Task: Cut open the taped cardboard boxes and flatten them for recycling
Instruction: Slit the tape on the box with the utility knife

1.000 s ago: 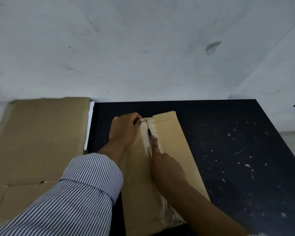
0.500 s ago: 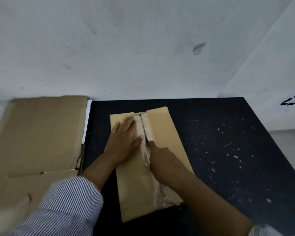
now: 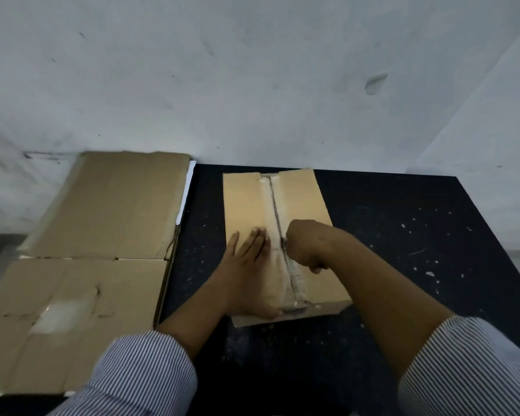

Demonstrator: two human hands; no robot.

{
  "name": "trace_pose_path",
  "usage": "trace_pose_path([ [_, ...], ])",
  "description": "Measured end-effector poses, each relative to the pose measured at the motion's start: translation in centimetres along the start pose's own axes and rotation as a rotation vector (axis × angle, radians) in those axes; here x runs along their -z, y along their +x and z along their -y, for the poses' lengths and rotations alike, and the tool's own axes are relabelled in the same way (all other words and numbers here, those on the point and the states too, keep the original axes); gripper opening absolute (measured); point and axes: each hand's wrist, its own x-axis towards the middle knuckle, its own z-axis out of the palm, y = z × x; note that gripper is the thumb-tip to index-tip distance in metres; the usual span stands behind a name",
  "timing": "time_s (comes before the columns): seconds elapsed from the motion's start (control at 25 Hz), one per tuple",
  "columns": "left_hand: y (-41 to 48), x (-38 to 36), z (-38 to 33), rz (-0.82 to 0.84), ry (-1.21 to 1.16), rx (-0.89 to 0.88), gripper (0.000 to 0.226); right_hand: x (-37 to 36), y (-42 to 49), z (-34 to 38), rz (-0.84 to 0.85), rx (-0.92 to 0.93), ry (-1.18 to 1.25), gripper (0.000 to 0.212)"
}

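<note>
One box (image 3: 300, 199) is sitting on the table (image 3: 403, 235), its taped seam (image 3: 271, 202) running away from the person. The right hand (image 3: 305, 246) is fisting round a mostly hidden cutter (image 3: 283, 243) set in the seam. The left hand (image 3: 243, 265) is pressing flat beside it, fingers straight and holding nothing, likely steadying the box against the cut, while flattened cardboard (image 3: 102, 220) is lying leftward.

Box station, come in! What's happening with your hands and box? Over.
Left hand flat on box. Right hand grips cutter on tape seam. Left thumb close to seam's near end.
</note>
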Motion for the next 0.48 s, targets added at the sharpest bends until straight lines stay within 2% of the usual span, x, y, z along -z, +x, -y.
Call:
trace_pose_path([
  [0.08, 1.5, 0.5, 0.8, -0.011, -0.026, 0.015, 0.149, -1.0, -0.4, -0.4, 0.045, -0.005, -0.045, 0.011],
  [0.24, 4.7, 1.3, 2.2, -0.042, -0.044, 0.01, 0.149, -2.9, -2.9, -1.1, 0.026, 0.023, -0.097, 0.002],
  [0.36, 5.6, 1.0, 2.3, -0.077, -0.062, -0.018, 0.137, -5.0, -4.9, -1.8, -0.031, -0.002, -0.025, 0.033],
  [0.48, 5.3, 0.8, 2.2, -0.125, -0.067, -0.055, 0.118, -7.6, -6.2, -2.4, -0.151, -0.049, 0.104, 0.05],
])
